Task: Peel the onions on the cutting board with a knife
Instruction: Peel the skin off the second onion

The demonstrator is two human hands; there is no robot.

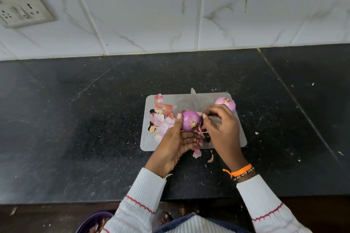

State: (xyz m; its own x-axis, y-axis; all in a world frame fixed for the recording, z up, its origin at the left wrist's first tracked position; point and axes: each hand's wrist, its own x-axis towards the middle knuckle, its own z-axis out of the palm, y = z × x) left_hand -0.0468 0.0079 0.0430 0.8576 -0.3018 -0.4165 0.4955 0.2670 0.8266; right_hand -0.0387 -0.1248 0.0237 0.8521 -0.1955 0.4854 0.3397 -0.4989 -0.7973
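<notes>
Left hand (175, 143) cups a purple onion (191, 120) from below and the side, thumb up along its left face, fingers curled beneath; root end faces the camera. Right hand (221, 126) sits just beside the onion's right side, thumb and forefinger pinching a strip of skin at the top edge. Whether the right hand also grips the knife handle cannot be told, since the hand covers that spot.

Black stone table (94, 119) runs under everything, white marbled wall tiles (151, 15) behind it, a switch plate (20, 4) at upper left.

Grey cutting board (149, 142) lies on the table near the front edge, under both hands. Knife (194, 99) blade points away across the board, tip reaching past its far edge.

Second onion (226, 103) rests on the board's far right corner, partly behind the right hand.

Heap of pink peels (161, 119) on the board's left side; a few scraps (197, 152) hang over the near edge onto the table.

Orange thread band (239, 171) on the right wrist.
</notes>
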